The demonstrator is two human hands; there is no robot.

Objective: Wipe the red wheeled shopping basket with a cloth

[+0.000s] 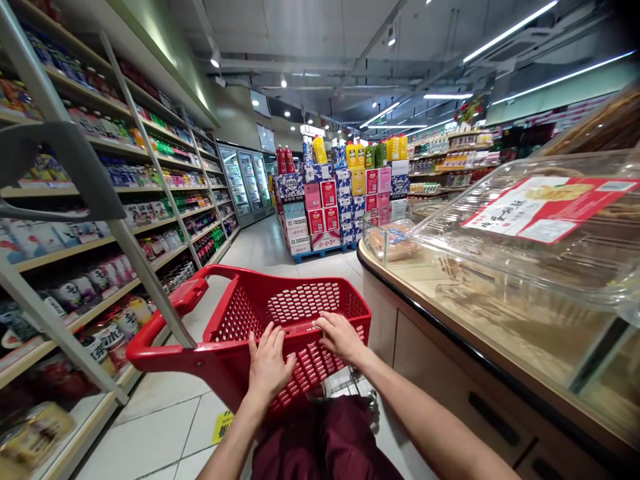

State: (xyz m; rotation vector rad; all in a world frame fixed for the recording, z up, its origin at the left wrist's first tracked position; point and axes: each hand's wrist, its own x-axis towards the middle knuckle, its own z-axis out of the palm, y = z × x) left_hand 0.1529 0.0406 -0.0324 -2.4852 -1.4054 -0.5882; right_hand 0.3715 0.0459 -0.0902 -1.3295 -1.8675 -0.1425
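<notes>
A red plastic shopping cart (235,347) with perforated basket walls stands right in front of my legs, turned sideways. My left hand (270,367) lies on the near rim of the basket, its fingers stretched out and the thumb apart. Further right, my right hand (343,337) bends its fingers over the same rim, with the thumb against the outer side. The inside of the basket shows only in part, and I see no goods there. A grey metal bar (145,280) with a dark grey handle (65,167) rises at the cart's left end.
Drink shelves (125,160) line the left wall, with glass-door fridges (245,180) beyond. Stacked drink cartons (325,207) stand ahead on a blue pallet (320,255). At right, a display counter (380,273) bears clear plastic food boxes (545,227). A yellow floor sticker (223,425) lies below.
</notes>
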